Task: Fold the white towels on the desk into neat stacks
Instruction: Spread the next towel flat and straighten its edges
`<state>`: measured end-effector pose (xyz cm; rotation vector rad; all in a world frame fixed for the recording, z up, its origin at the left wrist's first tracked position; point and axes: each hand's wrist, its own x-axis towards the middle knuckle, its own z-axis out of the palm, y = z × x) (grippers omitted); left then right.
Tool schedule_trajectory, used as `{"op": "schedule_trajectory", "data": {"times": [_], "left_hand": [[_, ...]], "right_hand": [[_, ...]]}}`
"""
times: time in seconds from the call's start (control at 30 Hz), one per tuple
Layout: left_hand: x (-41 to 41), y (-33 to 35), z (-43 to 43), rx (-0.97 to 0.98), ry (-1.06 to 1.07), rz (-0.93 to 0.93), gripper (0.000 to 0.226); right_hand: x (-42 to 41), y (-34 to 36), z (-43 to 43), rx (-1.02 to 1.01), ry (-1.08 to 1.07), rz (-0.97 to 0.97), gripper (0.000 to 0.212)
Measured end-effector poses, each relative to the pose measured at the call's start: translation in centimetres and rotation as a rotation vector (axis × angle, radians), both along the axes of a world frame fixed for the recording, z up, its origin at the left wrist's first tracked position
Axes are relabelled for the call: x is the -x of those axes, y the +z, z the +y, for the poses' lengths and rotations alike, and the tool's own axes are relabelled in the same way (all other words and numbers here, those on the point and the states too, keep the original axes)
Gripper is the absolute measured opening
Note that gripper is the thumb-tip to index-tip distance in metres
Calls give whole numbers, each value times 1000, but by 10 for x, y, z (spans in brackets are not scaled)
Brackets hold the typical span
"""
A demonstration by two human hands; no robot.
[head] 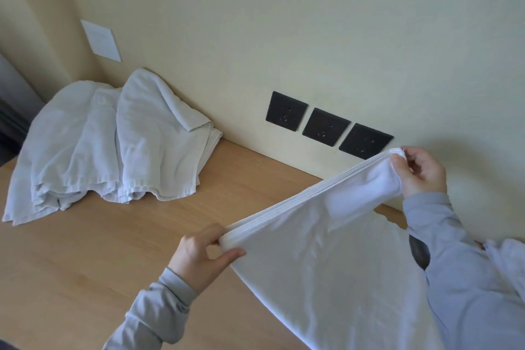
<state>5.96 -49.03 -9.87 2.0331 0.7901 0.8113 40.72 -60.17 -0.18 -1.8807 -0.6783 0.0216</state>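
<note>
Wall [312, 23]: pale cream, fills the far half of the view.

Desk [142, 250]: light wood, runs from near left to far right along the wall.

Held towel [326, 264]: white, doubled over, and lifted off the desk on the right side. You have its folded top edge stretched taut between both hands, sloping up from near left to far right. The rest hangs down toward the near right and covers that part of the desk.

Towel pile [113, 145]: white towels, loosely draped and rumpled, at the far left of the desk against the wall corner. It sits well apart from the held towel.

Sleeves: your right sleeve [468, 278] and left sleeve [153, 318] are grey. The right forearm lies over the hanging cloth.

Right hand [420, 173]: fingers curled, clamped on the far-right corner of the towel edge, just in front of the wall.

Left hand [199, 253]: thumb and fingers pinch the near-left end of the same edge.

Sockets [326, 127]: three black square plates in a row on the wall, between pile and right hand.

Blank plate [101, 40]: white, on the wall above the pile.

Dark object [419, 253]: partly hidden beside your right sleeve, cannot tell what it is.
</note>
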Motion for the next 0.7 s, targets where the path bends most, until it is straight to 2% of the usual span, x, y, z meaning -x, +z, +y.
{"op": "schedule_trajectory", "data": {"times": [0.1,0.2,0.27,0.33,0.4,0.57,0.63,0.7], "left_hand": [[-19,27,15,6,40,-28,26],[-42,65,31,-50,15,-97,20],[-57,100,42,-136,-34,-145,33],[-70,141,54,-249,-113,-143,30],[-85,184,67,-377,-205,-152,48],[-126,302,80,-757,-395,-213,68],[-135,342,80,-879,-420,-231,72],[-146,388,74,-1012,-394,-226,67]], "right_hand": [[-7,30,-11,-79,-58,-11,16],[-15,67,-25,-174,-100,-31,16],[-21,93,-38,-238,-126,-49,14],[-24,120,-53,-292,-148,-63,12],[-29,147,-70,-360,-156,-77,13],[-35,220,-119,-564,-162,-164,31],[-39,240,-126,-571,-133,-187,33],[-40,273,-145,-578,-110,-224,33]]}}
